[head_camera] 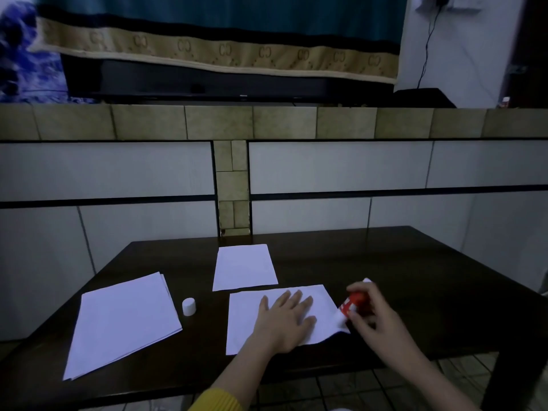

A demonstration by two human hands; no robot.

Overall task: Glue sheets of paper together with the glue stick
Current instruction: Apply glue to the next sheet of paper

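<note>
1. Yellow sleeve [218, 400] leads to the left hand [284, 321], fingers spread flat on the thin white sheet [246, 318].
2. Right hand [375, 314] grips the red glue stick [353, 304] at the sheet's right edge; hard rubbing could crease the lifted corner.
3. Round white cap [189, 306] might roll across the glossy dark tabletop [385, 262].
4. Paper stack [121, 321] and far sheet [244, 266] lie apart.

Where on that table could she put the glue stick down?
Bare dark table lies right of the right hand, and far left behind the paper stack. The middle is crowded: cap, two sheets, left hand.
</note>
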